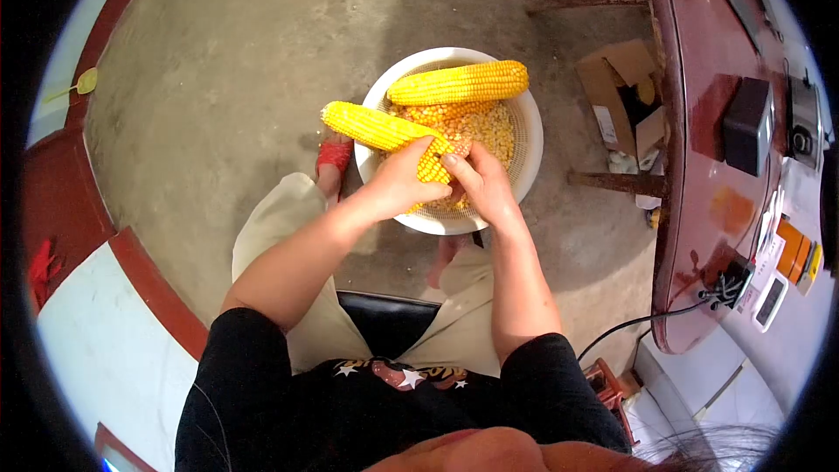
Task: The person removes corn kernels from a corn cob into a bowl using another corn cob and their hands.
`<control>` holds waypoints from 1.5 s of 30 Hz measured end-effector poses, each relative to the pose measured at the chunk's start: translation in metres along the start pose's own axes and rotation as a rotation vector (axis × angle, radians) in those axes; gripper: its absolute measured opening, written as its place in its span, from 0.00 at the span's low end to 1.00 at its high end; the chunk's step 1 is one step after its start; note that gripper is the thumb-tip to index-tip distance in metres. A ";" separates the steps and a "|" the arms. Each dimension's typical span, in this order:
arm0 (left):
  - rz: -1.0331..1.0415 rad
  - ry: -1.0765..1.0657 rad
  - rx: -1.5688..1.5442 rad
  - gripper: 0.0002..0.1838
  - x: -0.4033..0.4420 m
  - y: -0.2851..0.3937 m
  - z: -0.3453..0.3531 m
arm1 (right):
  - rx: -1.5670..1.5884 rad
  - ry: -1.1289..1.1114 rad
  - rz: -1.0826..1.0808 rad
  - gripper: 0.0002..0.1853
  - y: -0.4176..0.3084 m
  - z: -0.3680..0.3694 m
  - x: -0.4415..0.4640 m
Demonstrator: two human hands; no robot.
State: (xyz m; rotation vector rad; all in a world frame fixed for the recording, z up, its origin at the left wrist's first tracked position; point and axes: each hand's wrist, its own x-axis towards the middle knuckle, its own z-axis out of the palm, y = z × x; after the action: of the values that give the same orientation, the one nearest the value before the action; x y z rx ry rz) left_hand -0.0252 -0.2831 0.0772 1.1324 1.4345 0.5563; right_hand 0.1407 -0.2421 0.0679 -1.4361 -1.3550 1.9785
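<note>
A yellow ear of corn (371,127) slants over the near left part of a white basket, its lower right end between my hands. My left hand (404,177) is wrapped round that end. The thumb of my right hand (482,182) presses on the kernels at the same end, its other fingers curled and partly hidden. Another whole ear (459,83) lies across the far side of the white basket (530,135). Loose kernels (494,131) and what look like reddish cobs fill the basket's bottom.
A dark red table (690,236) stands at the right, with a black box (747,127), papers and cables on it. Beside its legs sits an open cardboard box (612,105). My knees flank the basket's near side; a red slipper (334,153) shows left of it.
</note>
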 end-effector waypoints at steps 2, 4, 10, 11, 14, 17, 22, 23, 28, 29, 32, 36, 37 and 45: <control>-0.016 -0.039 -0.042 0.44 0.001 0.003 -0.005 | 0.063 -0.044 0.040 0.21 -0.001 -0.002 -0.001; -0.041 -0.130 -0.236 0.43 0.003 0.003 -0.007 | 0.035 -0.027 0.044 0.20 -0.006 -0.002 -0.003; 0.045 0.077 0.049 0.42 -0.001 -0.003 0.002 | 0.028 0.030 -0.062 0.20 -0.004 0.002 -0.002; 0.045 0.079 0.046 0.42 -0.002 -0.001 0.003 | 0.066 0.024 -0.023 0.21 -0.006 0.004 -0.003; 0.035 0.057 0.216 0.42 -0.005 0.008 0.008 | -0.216 0.314 -0.161 0.23 0.017 0.016 0.007; -0.054 0.020 0.077 0.42 -0.007 0.014 0.008 | -0.299 0.315 -0.213 0.26 0.004 0.019 0.001; 0.045 0.027 -0.030 0.42 -0.001 -0.007 0.010 | -0.293 0.260 -0.222 0.21 0.003 0.012 0.000; 0.061 0.051 -0.026 0.42 -0.001 -0.009 0.010 | -0.296 0.257 -0.223 0.21 0.005 0.010 0.000; 0.095 0.083 0.009 0.40 -0.001 0.005 0.001 | -0.085 0.138 -0.198 0.25 0.001 0.006 0.003; 0.101 0.114 0.108 0.40 -0.002 0.005 0.003 | -0.094 0.134 -0.143 0.26 0.000 0.006 0.002; 0.039 0.159 0.327 0.39 -0.008 0.005 0.012 | -0.321 0.239 -0.215 0.26 0.002 0.018 0.003; 0.038 0.151 0.291 0.39 -0.010 0.007 0.015 | -0.290 0.302 -0.151 0.20 0.006 0.021 0.003; 0.038 0.149 0.291 0.39 -0.009 0.005 0.016 | -0.290 0.303 -0.150 0.20 0.007 0.020 0.003; 0.034 0.108 0.046 0.43 -0.003 0.002 0.008 | -0.129 0.176 -0.200 0.24 0.011 0.009 0.007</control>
State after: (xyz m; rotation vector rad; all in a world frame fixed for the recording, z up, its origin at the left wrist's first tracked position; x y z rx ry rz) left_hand -0.0175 -0.2871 0.0787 1.1800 1.5295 0.6189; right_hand 0.1320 -0.2469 0.0554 -1.4312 -1.5041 1.6271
